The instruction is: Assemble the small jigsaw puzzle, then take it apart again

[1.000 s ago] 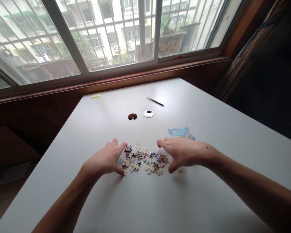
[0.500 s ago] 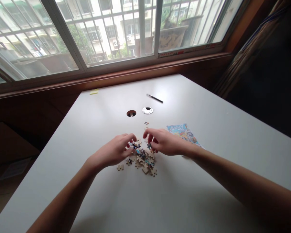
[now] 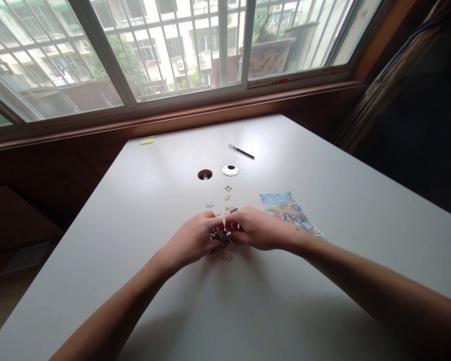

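My left hand (image 3: 196,236) and my right hand (image 3: 256,228) meet over a small heap of jigsaw puzzle pieces (image 3: 224,236), their fingertips nearly touching. Curled fingers on both sides close in on pieces from the heap, some with dark and coloured print, others plain brown. The fingers hide much of the heap, so how many pieces each hand holds is unclear. Pale pieces (image 3: 228,256) lie just below the hands. Beyond my fingers, a few loose jigsaw pieces (image 3: 228,188) are scattered on the white table (image 3: 188,311).
A colourful printed picture sheet (image 3: 287,208) lies right of my right hand. Farther back are a round cable hole (image 3: 205,175), its silver cover (image 3: 230,170) and a black pen (image 3: 242,151). A yellow sticky note (image 3: 148,141) sits by the far left edge, below the window.
Both hands have come together over the heap, the left moving right. Their fingers have closed in around the pieces, which are now mostly covered.
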Tool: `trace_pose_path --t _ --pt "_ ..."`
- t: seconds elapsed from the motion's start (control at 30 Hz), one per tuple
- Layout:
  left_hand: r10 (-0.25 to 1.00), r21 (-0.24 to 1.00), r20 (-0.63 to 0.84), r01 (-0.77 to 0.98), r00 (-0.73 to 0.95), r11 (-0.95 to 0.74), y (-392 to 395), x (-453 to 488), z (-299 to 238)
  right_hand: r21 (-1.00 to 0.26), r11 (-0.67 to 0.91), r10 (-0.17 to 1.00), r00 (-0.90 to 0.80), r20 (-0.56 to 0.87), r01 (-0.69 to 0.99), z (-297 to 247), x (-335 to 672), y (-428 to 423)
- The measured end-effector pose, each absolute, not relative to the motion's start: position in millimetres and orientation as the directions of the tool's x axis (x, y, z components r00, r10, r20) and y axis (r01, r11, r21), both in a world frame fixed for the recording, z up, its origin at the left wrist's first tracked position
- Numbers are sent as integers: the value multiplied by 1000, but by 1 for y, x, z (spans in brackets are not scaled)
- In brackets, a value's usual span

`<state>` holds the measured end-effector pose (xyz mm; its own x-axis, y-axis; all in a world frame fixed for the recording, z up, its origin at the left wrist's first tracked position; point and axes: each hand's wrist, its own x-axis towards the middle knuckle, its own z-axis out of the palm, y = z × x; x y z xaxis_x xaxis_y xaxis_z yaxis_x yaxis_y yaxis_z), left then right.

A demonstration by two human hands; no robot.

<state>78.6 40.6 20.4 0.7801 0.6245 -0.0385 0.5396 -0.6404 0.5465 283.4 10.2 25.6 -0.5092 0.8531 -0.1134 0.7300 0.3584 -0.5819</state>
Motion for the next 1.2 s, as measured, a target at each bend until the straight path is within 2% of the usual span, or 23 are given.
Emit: trace_pose_path --t 0.2,0.3,0.4,0.5,0.57,0.67,0.77,0.97,1.07,1.13,1.2 --pt "732 708 -85 558 676 -433 53 71 34 -721 199 886 -437 -157 663 22 292 18" --pt "725 721 -138 570 675 -394 59 61 42 -756 99 892 -395 -221 647 22 292 20" --pt "712 627 -178 636 680 -451 63 51 49 -776 39 881 -389 -271 629 25 291 20" --pt "736 472 -123 692 665 -546 59 46 53 -808 -45 853 -399 -337 587 28 290 19" --pt "681 392 -105 660 725 -641 53 48 54 -811 -45 836 -422 -350 584 29 291 17" --pt "547 333 -155 565 822 -755 42 58 48 -794 8 828 -449 -336 608 31 291 16" --pt "524 317 -187 556 831 -768 38 66 41 -774 37 832 -448 -327 632 33 291 15" --pt "550 444 -134 546 824 -710 48 62 43 -732 80 841 -439 -314 677 33 291 18" --pt "589 509 -67 535 805 -674 49 60 46 -754 100 839 -462 -287 650 28 292 20" --pt "629 619 -46 517 776 -591 46 64 45 -784 116 838 -483 -253 610 25 292 20" --pt "655 779 -93 465 750 -421 42 70 41 -816 138 839 -504 -205 562 23 291 19"
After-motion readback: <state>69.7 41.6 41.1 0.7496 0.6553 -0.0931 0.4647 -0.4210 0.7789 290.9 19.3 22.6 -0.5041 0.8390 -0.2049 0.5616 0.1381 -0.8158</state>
